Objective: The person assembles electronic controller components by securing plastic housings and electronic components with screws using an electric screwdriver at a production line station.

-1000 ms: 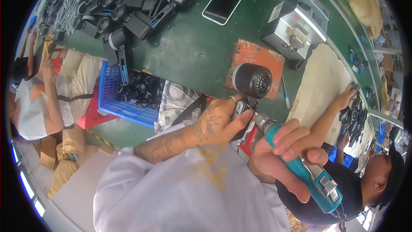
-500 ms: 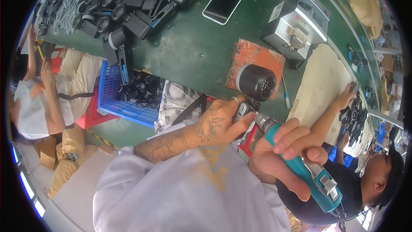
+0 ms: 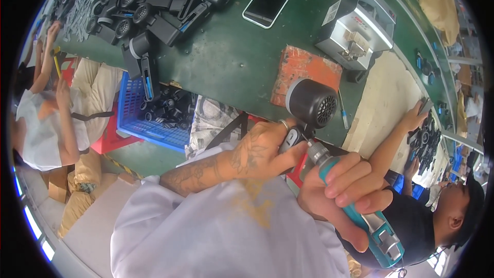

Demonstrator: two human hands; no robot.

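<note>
My left hand (image 3: pixel 260 149) is closed around the handle of a black device with a round, grilled drum-shaped head (image 3: pixel 307 100). The head points up and to the right, over the front edge of a worn orange-red pad (image 3: pixel 290 67). In my right hand (image 3: pixel 342 188) is a teal electric screwdriver (image 3: pixel 383 239), fingers wrapped around its body. Its metal chuck (image 3: pixel 318 152) points up and left at the device's handle, close by my left thumb. Whether the bit sits in a screw is too small to tell.
Many black devices (image 3: pixel 167 28) lie heaped at the far left. A phone (image 3: pixel 267 4) and a silver-grey machine (image 3: pixel 355 31) stand on the green table (image 3: pixel 226 67). A thin screwdriver (image 3: pixel 343 113) lies beside the pad. A blue crate (image 3: pixel 154 136) holds black parts. Co-workers sit left and right.
The device has shifted slightly right and down in my left hand. My right hand has brought the electric screwdriver's rear end a little lower and to the left. A co-worker's arm at the left moved.
</note>
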